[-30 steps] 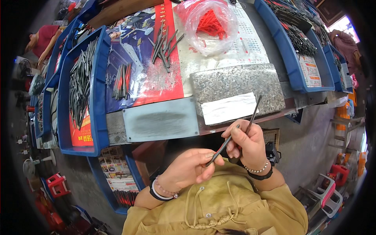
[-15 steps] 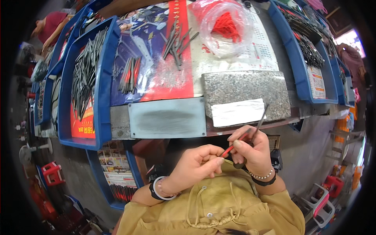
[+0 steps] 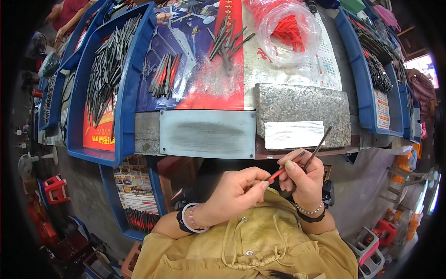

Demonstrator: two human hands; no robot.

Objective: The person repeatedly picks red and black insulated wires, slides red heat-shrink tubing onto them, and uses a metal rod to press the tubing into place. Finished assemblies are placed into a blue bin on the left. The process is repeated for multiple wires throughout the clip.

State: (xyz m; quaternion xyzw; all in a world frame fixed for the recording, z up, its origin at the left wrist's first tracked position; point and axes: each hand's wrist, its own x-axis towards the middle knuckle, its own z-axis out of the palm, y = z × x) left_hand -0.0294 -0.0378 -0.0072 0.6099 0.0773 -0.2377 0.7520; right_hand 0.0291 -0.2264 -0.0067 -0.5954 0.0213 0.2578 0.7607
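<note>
Close to my body, in front of the bench edge, both hands meet on a slim black-and-red piece [image 3: 277,175]. The thumb and fingertips of my left hand [image 3: 238,189] pinch its red end. My right hand [image 3: 304,182] is closed round its dark end, thumb on top. A thin dark pointed rod [image 3: 321,143] also sticks out of my right hand, tilted up and to the right over the bench edge. Its lower part is hidden by the fingers. On the bench beyond lie a group of black-and-red pieces [image 3: 165,76] and a loose heap of black ones [image 3: 227,44].
A granite block [image 3: 302,100] with folded white paper [image 3: 293,135] stands beside a grey plate [image 3: 207,135] at the bench edge. Behind is a clear bag [image 3: 265,39] of red strips [image 3: 289,30]. Blue trays flank the bench: left [image 3: 127,109], right [image 3: 361,79]; another [image 3: 160,190] sits lower left.
The view has shifted a little, so the bench sits slightly higher and further right. Both hands keep hold of the black-and-red piece, with the rod still in my right hand.
</note>
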